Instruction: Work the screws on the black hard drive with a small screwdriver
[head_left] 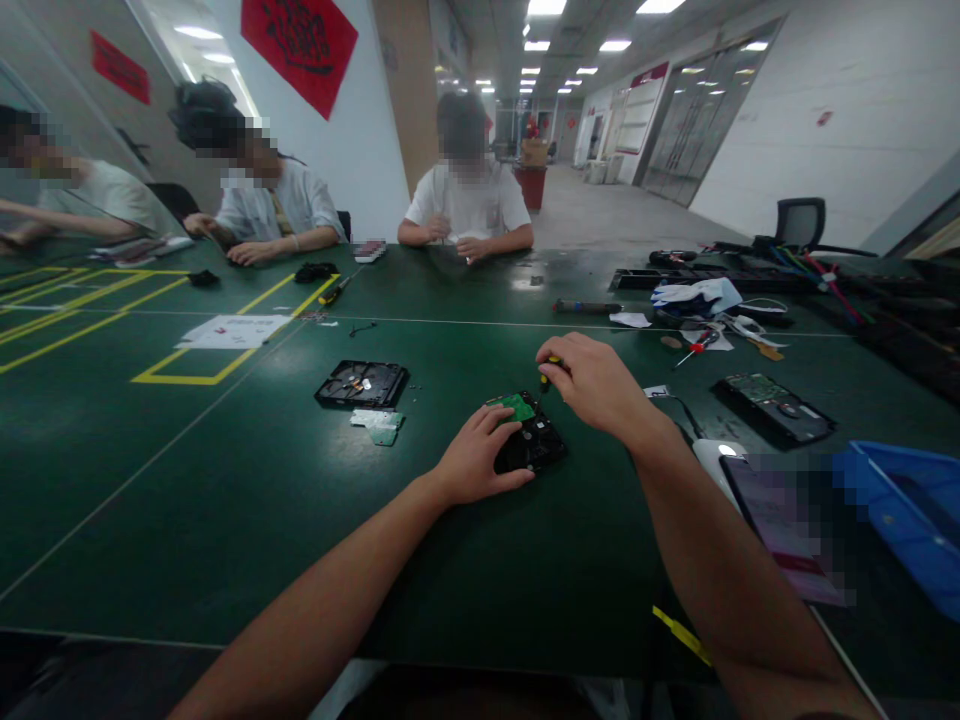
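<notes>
A black hard drive (pixel 541 446) with a green circuit board (pixel 517 404) lies on the table in front of me. My left hand (pixel 480 455) holds it from the left, fingers across the board and thumb along the near edge. In my right hand (pixel 589 380) is a small yellow-and-black screwdriver (pixel 545 378), closed in the fingers and pointing down at the drive's far right corner. Its tip is too small to make out. To the left sits an opened drive case (pixel 363 383) with small metal pieces in it, and a detached circuit board (pixel 379 426) beside it.
Another hard drive (pixel 776 408) lies to the right, near a blue bin (pixel 907 510) and a phone (pixel 780 520). A red screwdriver (pixel 697 347), gloves (pixel 697 295) and cables are at the back right. Three people sit across the green table (pixel 225 530).
</notes>
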